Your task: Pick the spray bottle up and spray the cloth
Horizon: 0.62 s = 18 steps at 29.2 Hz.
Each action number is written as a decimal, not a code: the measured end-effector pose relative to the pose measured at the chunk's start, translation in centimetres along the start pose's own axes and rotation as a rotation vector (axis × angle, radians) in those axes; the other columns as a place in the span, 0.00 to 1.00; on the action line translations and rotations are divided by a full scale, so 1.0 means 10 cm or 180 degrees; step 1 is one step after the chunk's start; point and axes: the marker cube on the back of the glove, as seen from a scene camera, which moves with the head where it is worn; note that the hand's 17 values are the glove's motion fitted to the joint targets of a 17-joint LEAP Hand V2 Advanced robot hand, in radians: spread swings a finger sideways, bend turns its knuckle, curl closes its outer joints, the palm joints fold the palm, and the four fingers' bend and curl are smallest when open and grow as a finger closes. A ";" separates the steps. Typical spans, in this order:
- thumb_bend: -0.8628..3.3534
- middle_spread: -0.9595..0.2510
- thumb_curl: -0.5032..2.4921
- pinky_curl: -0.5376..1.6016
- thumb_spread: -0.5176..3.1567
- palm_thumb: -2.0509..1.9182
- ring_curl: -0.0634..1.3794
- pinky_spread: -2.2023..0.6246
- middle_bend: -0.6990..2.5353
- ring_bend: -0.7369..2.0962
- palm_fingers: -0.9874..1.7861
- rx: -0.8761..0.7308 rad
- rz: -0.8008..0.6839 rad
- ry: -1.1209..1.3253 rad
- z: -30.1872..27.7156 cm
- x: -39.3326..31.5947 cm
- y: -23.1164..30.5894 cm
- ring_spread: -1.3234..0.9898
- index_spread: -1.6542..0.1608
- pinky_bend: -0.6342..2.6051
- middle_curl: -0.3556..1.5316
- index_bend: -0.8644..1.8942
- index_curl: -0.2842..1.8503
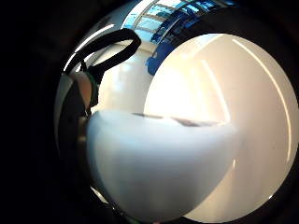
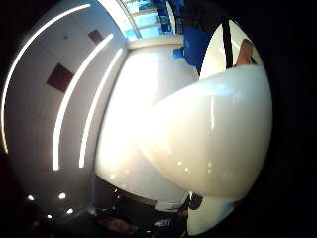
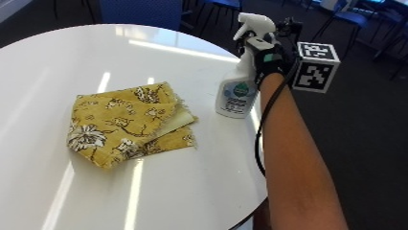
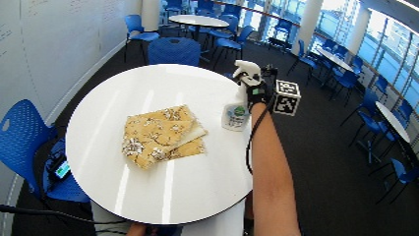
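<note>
A white spray bottle [image 3: 236, 94] with a blue-green label stands upright on the round white table [image 3: 191, 191], near its right edge. My gloved right hand [image 3: 268, 56] wraps around the bottle's neck just below the white trigger head [image 3: 252, 23]. The bottle's base still touches the tabletop. A folded yellow floral cloth [image 3: 127, 125] lies flat to the left of the bottle, a short gap apart. The wide outside view shows the same: bottle [image 4: 234, 114], hand [image 4: 257, 90], cloth [image 4: 160, 135]. The bottle's white body [image 1: 159, 163] [image 2: 213, 139] fills much of both palm views.
The table's right edge [image 3: 258, 158] runs close beside the bottle and under my forearm. Blue chairs [image 4: 171, 51] stand beyond the table, and another blue chair [image 4: 26, 129] sits at its left side. More tables [image 4: 197, 20] and chairs fill the room behind.
</note>
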 end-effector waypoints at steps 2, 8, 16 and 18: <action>0.20 0.59 0.38 0.43 0.25 0.77 0.35 0.70 0.34 0.44 0.81 -0.0106 0.0080 -0.0012 0.00 0.00 -0.01 0.47 0.75 0.29 0.44 0.38 0.34; 0.20 0.59 0.38 0.43 0.24 0.77 0.35 0.69 0.34 0.43 0.81 -0.0279 0.0129 0.0022 0.04 0.02 -0.03 0.46 0.75 0.30 0.45 0.39 0.35; 0.19 0.60 0.39 0.44 0.24 0.76 0.35 0.68 0.37 0.43 0.85 -0.0185 -0.0090 0.0138 0.09 0.05 -0.05 0.46 0.75 0.30 0.46 0.39 0.36; 0.19 0.60 0.39 0.44 0.23 0.75 0.35 0.68 0.37 0.43 0.85 -0.0162 -0.0107 0.0175 0.11 0.04 -0.06 0.46 0.75 0.29 0.46 0.40 0.36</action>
